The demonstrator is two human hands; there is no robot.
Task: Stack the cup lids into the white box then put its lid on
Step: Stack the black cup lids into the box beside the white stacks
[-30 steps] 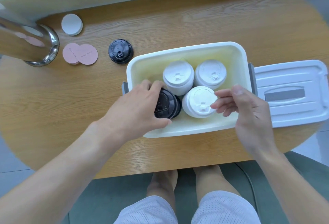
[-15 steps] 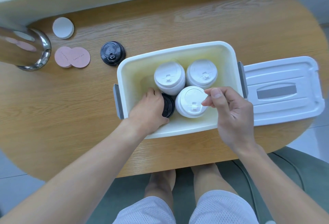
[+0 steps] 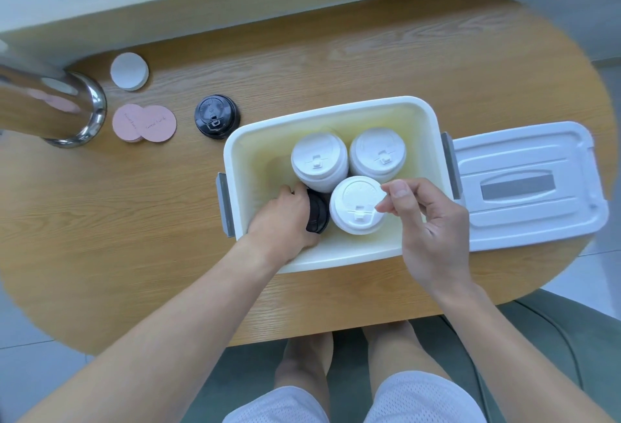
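Observation:
The white box stands open on the wooden table. Inside it are three stacks of white cup lids: back left, back right and front. My left hand reaches into the box's front left and grips a stack of black cup lids, mostly hidden by my fingers. My right hand has curled fingers whose tips touch the right edge of the front white stack. One black cup lid lies on the table left of the box. The box's white lid lies to its right.
Two pink round coasters and a white round coaster lie at the back left. A shiny metal container stands at the left edge. The table's front edge is close to my knees.
My left hand has gone deeper into the box with the black stack. My right hand has closed in on the front white stack's edge.

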